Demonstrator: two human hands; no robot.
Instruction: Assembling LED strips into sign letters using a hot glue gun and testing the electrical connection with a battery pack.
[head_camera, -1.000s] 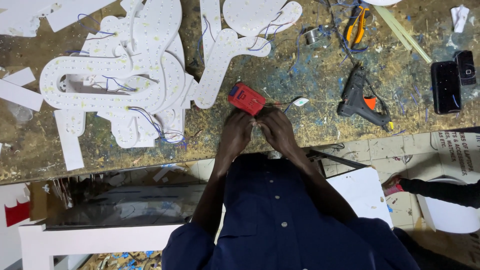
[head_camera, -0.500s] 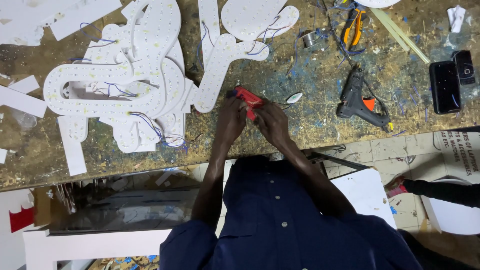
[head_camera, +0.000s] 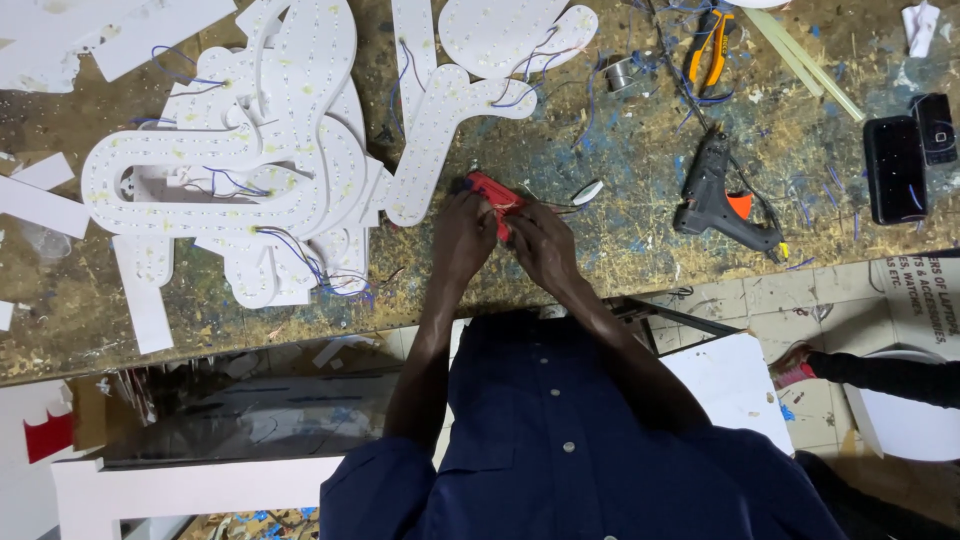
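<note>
At frame centre, left hand (head_camera: 465, 235) and right hand (head_camera: 540, 240) both grip the small red block (head_camera: 495, 195) above the workbench (head_camera: 620, 270); advisable: steady it, keeping thin wires untangled.

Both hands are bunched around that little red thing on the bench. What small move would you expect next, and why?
Probably a slight turn or steadying of the red device rather than a reach elsewhere. The left hand and right hand both grip it just above the workbench, with thin wires trailing from it. The glue gun lies apart, untouched.
</note>
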